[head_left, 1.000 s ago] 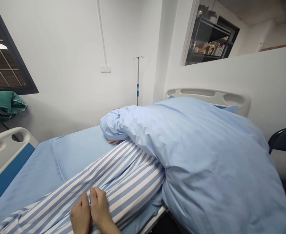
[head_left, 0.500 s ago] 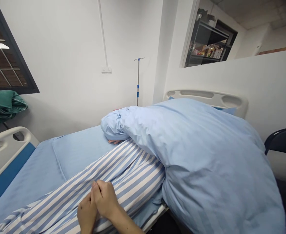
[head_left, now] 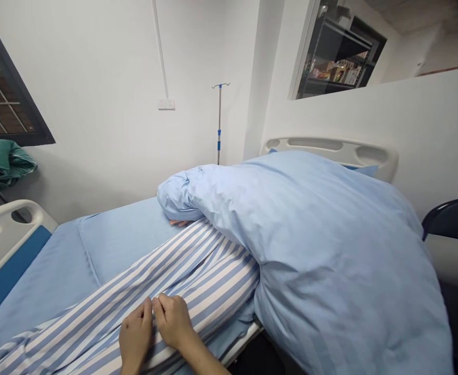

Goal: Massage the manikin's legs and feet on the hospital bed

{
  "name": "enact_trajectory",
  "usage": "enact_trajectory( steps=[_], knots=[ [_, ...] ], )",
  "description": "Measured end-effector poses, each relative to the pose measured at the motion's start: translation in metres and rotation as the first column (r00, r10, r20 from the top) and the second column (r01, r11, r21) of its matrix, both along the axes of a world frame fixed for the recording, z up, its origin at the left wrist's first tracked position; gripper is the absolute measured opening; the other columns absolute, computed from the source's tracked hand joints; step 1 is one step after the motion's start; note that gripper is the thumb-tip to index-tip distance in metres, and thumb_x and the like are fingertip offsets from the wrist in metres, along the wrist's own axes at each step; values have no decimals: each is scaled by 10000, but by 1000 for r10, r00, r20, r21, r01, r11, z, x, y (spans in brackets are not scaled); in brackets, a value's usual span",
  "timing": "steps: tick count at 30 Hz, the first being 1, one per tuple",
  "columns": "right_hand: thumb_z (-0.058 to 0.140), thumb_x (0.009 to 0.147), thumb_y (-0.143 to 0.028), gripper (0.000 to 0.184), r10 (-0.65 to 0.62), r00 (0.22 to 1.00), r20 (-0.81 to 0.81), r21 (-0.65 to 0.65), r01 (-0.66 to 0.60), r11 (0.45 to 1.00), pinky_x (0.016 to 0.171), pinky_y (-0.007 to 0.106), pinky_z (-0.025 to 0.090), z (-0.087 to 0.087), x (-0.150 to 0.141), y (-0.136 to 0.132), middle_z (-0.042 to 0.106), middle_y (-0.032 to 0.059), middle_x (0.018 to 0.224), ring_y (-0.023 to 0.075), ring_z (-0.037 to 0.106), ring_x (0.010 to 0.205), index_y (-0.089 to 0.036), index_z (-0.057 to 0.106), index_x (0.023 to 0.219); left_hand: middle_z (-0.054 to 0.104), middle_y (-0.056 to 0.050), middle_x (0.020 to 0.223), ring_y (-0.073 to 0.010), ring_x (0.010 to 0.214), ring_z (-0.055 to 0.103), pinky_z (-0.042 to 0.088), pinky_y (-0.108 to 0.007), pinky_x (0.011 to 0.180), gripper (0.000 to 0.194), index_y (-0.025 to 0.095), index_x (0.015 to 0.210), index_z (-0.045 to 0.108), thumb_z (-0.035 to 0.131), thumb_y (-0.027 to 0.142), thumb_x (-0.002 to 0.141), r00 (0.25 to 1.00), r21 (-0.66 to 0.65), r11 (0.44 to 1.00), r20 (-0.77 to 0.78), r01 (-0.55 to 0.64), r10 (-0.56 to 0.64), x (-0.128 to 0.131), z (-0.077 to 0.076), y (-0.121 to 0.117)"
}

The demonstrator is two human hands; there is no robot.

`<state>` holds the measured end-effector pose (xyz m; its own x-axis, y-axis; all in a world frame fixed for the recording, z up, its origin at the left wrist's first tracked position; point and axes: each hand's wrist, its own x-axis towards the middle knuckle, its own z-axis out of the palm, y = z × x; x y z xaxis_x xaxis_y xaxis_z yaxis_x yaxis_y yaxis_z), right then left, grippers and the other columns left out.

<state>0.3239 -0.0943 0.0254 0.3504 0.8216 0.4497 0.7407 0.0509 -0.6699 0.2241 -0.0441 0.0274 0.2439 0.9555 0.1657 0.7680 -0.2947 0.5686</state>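
Striped blue-and-white trousers (head_left: 131, 291) cover the legs of a person lying on the bed. My left hand (head_left: 136, 332) is closed, thumb along the top, over the near leg. Beside it, my right hand (head_left: 173, 319) is also closed, a narrow gap between the two. Nothing shows in either fist, and the trouser cloth is not bunched around them. The curled fingertips are hidden beneath. A puffy light-blue quilt (head_left: 310, 229) hides the person's upper body. Some of the person's fingers (head_left: 179, 223) stick out from under its far edge.
The bed has a blue sheet (head_left: 119, 229), a pale footboard (head_left: 22, 219) at left and a headboard (head_left: 330, 142) at the far right. An IV pole (head_left: 219, 120) stands behind. At right is a dark chair (head_left: 453, 219); green cloth (head_left: 4, 164) lies at left.
My two hands, touching each other before, have come slightly apart, with the left now a little lower. The view has shifted slightly. Quilt and trousers look the same.
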Motion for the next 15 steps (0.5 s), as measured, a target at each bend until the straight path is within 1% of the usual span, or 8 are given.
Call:
enact_trajectory(
  steps=[2,3,6,8,9,11,13,15],
  knots=[
    [308,913,-326,403,-1,999,-44,1,1,1000,512,259,210,2,0,0,540,-5,524,110,455,495,-196,544,613,559,-15,506,-146,529,489,346,-243,543,407,193,508,522,362,437,791,984,-129,991,180,30,-7,6,6,-2],
    [301,916,-326,411,10,996,-91,5,-10,1000,513,252,220,3,1,0,535,-7,522,107,458,500,-192,531,603,490,1,449,-135,495,449,340,-244,525,431,193,457,456,368,458,786,958,-188,982,286,36,19,10,11,-3],
    [270,926,-339,439,75,957,-280,38,-67,997,518,222,258,6,6,0,506,-18,520,94,463,516,-179,478,574,338,41,401,-104,440,355,332,-240,492,447,208,417,306,404,458,774,816,-246,968,569,52,100,27,24,-11],
    [260,927,-355,446,113,916,-386,71,-93,993,519,208,273,8,9,-1,473,-27,517,89,451,520,-176,442,561,300,50,401,-97,428,328,326,-239,476,446,214,422,271,410,448,776,731,-252,968,664,22,156,37,27,-18],
    [263,925,-359,441,121,899,-421,83,-95,992,517,204,276,9,10,-1,455,-31,518,87,439,520,-175,425,558,307,48,401,-100,431,334,324,-240,471,440,214,426,283,415,451,772,725,-263,965,664,-7,186,42,25,-21],
    [281,916,-357,415,121,879,-461,98,-85,992,508,202,273,10,12,-2,416,-39,519,85,407,516,-177,391,558,376,35,413,-115,465,381,333,-242,483,413,203,444,366,434,462,759,776,-274,960,592,-63,220,46,18,-26],
    [304,903,-347,384,107,874,-474,102,-67,993,496,203,265,9,12,-2,377,-46,515,83,369,504,-181,361,562,465,17,454,-132,520,434,346,-241,511,379,186,499,471,443,465,755,852,-249,965,483,-85,200,48,9,-29],
    [316,895,-333,363,97,875,-475,107,-52,993,491,206,259,7,11,-2,350,-51,510,82,345,496,-184,340,564,523,6,496,-140,562,466,353,-237,536,375,176,553,531,429,466,768,891,-209,975,426,-70,156,47,4,-30]
  ],
)
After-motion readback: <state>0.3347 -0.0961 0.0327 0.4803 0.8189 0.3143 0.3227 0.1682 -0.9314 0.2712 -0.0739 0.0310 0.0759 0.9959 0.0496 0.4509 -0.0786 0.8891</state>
